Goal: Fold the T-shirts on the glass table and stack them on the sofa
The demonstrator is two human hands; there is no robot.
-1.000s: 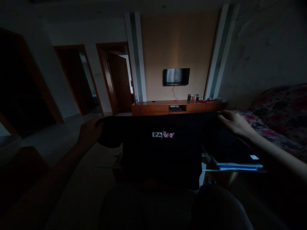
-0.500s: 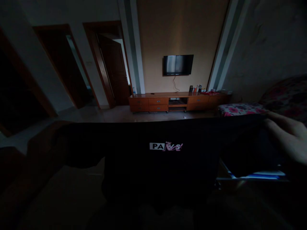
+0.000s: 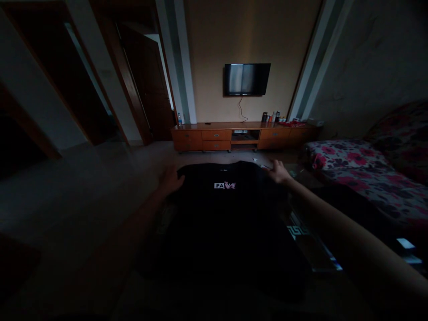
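Observation:
A black T-shirt (image 3: 220,223) with a white and pink "PAWS" print is spread out in front of me, its collar end away from me. It lies over a dark glass table (image 3: 317,256), though its lower part melts into the shadow. At the shirt's left shoulder my left hand (image 3: 171,179) is closed on the fabric, dim and slightly blurred. On the opposite shoulder my right hand (image 3: 280,171) pinches the cloth, with the arm stretched forward.
A low wooden cabinet (image 3: 217,139) with bottles on top stands by the far wall, below a television (image 3: 246,79). To the right is a flower-patterned sofa (image 3: 351,156), with dark cloth (image 3: 354,205) near it. The tabletop shows a patterned border (image 3: 297,230).
Both hands have moved forward and closer together, carrying the T-shirt away from me and lower. It was held stretched up close before; now more of its body shows, spread flat.

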